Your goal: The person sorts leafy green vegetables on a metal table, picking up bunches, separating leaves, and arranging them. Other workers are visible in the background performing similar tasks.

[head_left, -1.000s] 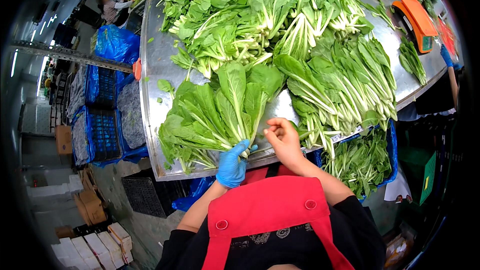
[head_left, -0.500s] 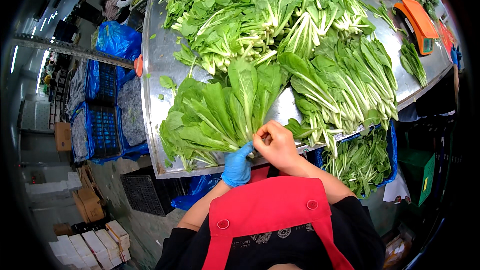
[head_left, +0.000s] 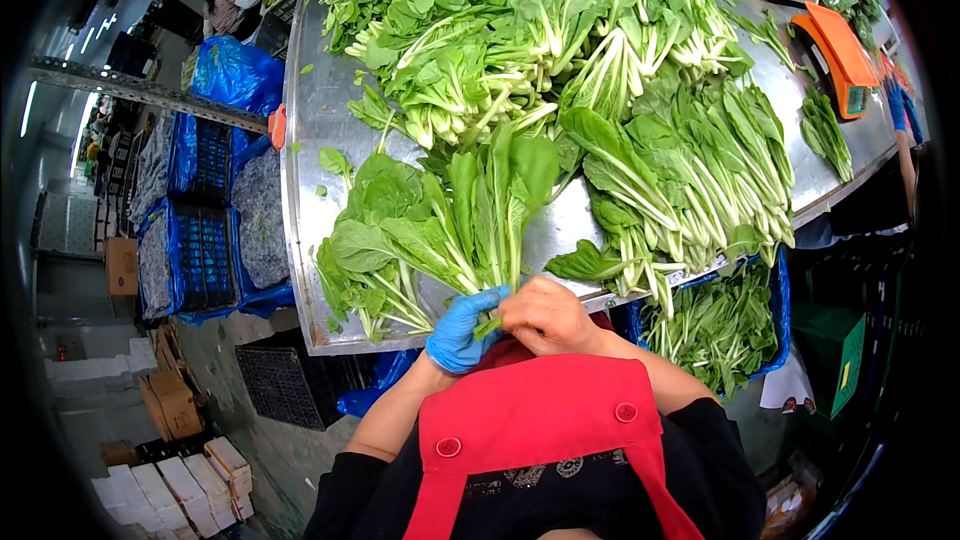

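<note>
**One bunch of leafy greens (head_left: pixel 495 195) in the gloved left hand (head_left: pixel 460 335), bare right hand (head_left: pixel 545 318) at its base**

Two hands meet at the near edge of one metal table (head_left: pixel 316 120). The left hand, in a blue glove, has its grip clamped around the stems of the single bunch. The right hand's fingers are curled together just beside it at the stem base; whether that grip pinches a stem or leaf, I cannot tell.

The bunch is above the table's near edge. Its stem ends point toward the wearer's body and its leaf tips point away, across the table. The long axis runs mostly straight away from the body, tips leaning slightly right, with some leaves fanning left over loose greens (head_left: pixel 350 285). Where the two meet is unclear.

Three more groups lie beyond: one large heap (head_left: pixel 470 50), one row of greens (head_left: pixel 700 160) with stems toward the near right, and one small separate bundle (head_left: pixel 826 135). Near that bundle stands one orange scale (head_left: pixel 838 50). One blue-lined crate (head_left: pixel 784 310) of leaves sits below the table's near edge, at right. The individual leaves are too many and too overlapped to count.
</note>
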The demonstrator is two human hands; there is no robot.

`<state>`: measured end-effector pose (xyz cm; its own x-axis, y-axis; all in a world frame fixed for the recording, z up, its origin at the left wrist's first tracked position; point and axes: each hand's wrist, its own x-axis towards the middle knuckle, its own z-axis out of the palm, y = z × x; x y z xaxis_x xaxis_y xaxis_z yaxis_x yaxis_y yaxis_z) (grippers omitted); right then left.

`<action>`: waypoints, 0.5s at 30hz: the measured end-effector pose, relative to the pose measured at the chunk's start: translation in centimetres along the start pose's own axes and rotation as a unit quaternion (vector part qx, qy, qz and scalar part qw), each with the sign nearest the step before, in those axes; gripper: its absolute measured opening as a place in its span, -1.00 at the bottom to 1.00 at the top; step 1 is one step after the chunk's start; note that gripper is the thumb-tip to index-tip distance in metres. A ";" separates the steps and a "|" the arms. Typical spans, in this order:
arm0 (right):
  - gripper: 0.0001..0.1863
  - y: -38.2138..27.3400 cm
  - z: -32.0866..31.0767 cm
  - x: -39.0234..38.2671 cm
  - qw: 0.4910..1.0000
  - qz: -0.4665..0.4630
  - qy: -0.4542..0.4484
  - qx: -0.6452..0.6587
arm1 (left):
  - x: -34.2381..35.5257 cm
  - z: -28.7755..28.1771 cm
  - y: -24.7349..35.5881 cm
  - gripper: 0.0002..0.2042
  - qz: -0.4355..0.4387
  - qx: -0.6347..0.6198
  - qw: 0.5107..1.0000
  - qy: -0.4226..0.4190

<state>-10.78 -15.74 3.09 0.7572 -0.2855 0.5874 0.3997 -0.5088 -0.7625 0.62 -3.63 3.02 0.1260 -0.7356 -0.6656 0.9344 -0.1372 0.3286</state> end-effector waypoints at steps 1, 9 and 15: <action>-0.80 -0.2 -0.3 0.1 0.999 -0.013 -0.029 -0.004 | 0.0 0.2 0.1 -0.82 -0.003 0.002 1.000 0.007; -0.93 -1.2 0.0 -0.1 0.988 -0.090 -0.081 0.099 | 1.9 0.8 0.7 -0.80 0.041 0.019 0.997 0.068; -0.77 0.7 -2.2 -1.5 0.999 -0.041 -0.023 -0.015 | -0.9 -1.0 1.2 -0.73 0.193 0.143 0.963 0.118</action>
<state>-12.80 -17.40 2.26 0.7455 -0.2050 0.6342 0.4461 -0.5537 -0.7032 2.00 -2.45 3.35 0.5497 -0.6015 -0.5797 0.6770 -0.0858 0.7310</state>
